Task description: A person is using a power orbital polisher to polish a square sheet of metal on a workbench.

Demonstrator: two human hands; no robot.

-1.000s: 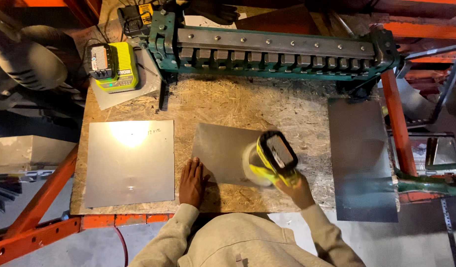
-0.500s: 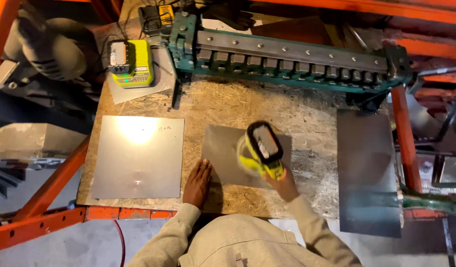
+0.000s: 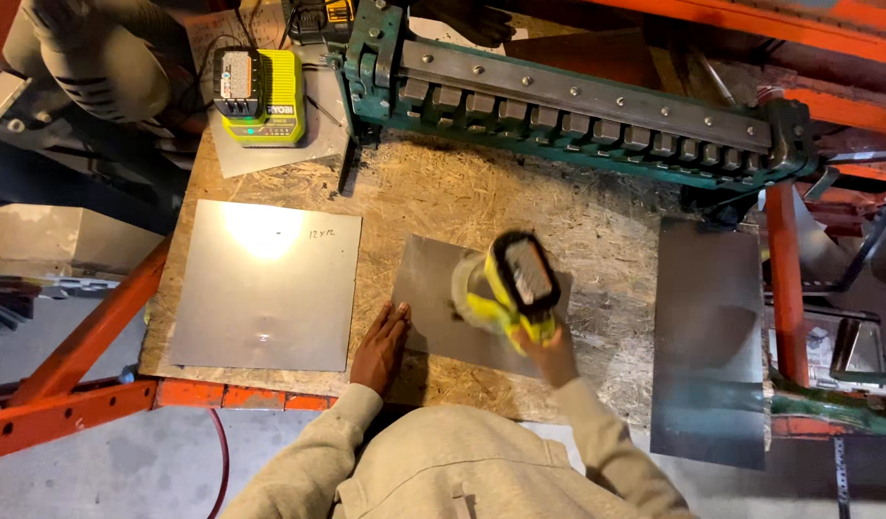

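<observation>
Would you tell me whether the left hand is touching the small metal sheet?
Touching: the head view shows the left hand lying flat on the small metal sheet's near left corner.

You have warm light from above, centred on the worktop (image 3: 481,192), which is evenly bright. It glares as a white-yellow hot spot on the left sheet (image 3: 265,288). The right sheet (image 3: 707,336) lies dimmer, with a dark shadow band across its lower half. The yellow tool (image 3: 510,288) in your right hand (image 3: 549,351) is smeared by motion blur; your left hand (image 3: 380,346) is sharp. The corners fall into gloom, and straight edges bow slightly near the frame's borders.
</observation>
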